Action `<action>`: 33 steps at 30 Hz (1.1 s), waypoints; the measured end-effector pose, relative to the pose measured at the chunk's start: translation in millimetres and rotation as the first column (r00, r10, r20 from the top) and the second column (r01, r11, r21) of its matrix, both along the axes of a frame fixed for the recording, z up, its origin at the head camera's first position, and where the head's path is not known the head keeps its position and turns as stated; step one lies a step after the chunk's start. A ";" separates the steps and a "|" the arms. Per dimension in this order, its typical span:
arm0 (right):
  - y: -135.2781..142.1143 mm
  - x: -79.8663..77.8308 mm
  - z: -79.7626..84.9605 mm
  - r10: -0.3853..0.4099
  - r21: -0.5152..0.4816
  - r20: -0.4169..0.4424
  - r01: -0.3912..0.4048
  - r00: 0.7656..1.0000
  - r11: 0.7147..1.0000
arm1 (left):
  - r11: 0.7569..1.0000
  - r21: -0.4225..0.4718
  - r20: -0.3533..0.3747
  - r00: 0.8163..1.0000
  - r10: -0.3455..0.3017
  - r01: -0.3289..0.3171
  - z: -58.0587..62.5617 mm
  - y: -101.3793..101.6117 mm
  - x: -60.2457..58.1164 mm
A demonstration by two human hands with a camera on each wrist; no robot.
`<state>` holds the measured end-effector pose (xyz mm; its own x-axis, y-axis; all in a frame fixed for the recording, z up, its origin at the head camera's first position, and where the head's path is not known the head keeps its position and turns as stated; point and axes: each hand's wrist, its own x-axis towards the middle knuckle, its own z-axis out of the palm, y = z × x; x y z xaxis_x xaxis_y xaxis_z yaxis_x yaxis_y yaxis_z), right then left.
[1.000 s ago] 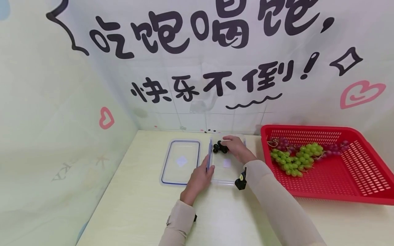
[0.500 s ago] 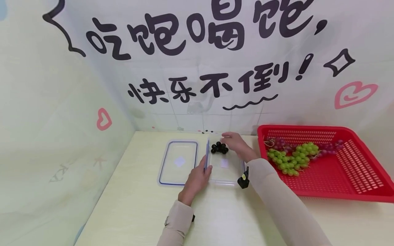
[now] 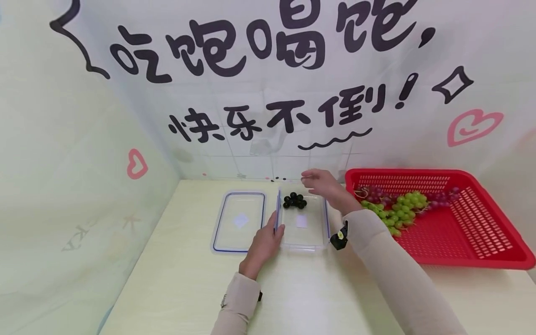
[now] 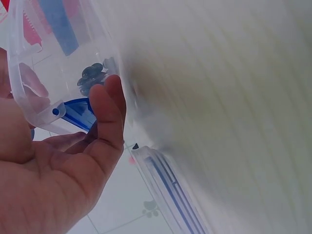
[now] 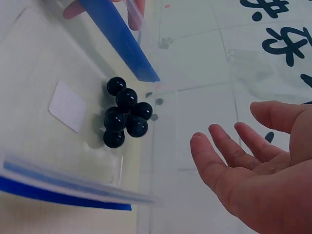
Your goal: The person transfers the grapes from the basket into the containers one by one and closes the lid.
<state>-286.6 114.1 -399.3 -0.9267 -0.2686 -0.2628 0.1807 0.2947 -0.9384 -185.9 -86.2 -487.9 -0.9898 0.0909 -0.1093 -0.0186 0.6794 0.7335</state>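
Left fingers (image 4: 108,114) grip clear box (image 3: 307,248), probably to steady it; right fingers (image 5: 210,163) loose, holding nothing; black grapes (image 5: 116,120) inside, near them.

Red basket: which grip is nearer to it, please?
Right. The right grip is just left of the red basket; the left grip is farther left, at the left side of the clear box.

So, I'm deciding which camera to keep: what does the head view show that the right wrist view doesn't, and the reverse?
Only the head view: the red basket, its green grapes and purple grapes, and the blue-rimmed lid.
Only the right wrist view: the palm side of the right hand.
Both: the dark grapes in the clear container, the pale square at its bottom, and part of the left hand.
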 end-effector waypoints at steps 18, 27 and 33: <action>37.9 -2.0 13.3 -0.078 0.016 0.006 0.078 0.997 0.997 | 1.000 -0.004 -0.003 1.000 -0.013 0.013 -0.1 -1.9 -0.7; 57.5 -1.6 20.2 -0.120 0.054 0.014 0.119 0.993 0.991 | 1.000 -0.015 0.011 1.000 -0.006 0.006 0.6 -0.2 -0.4; 74.4 -0.1 19.7 -0.106 0.057 -0.005 0.106 0.994 0.993 | 1.000 -0.019 0.006 1.000 -0.012 0.012 -0.1 -0.3 0.0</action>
<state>-286.7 188.5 -379.6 -0.9498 -0.1532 -0.2726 0.2116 0.3270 -0.9210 -185.9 -86.5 -488.0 -0.9880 0.1004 -0.1172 -0.0150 0.6936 0.7202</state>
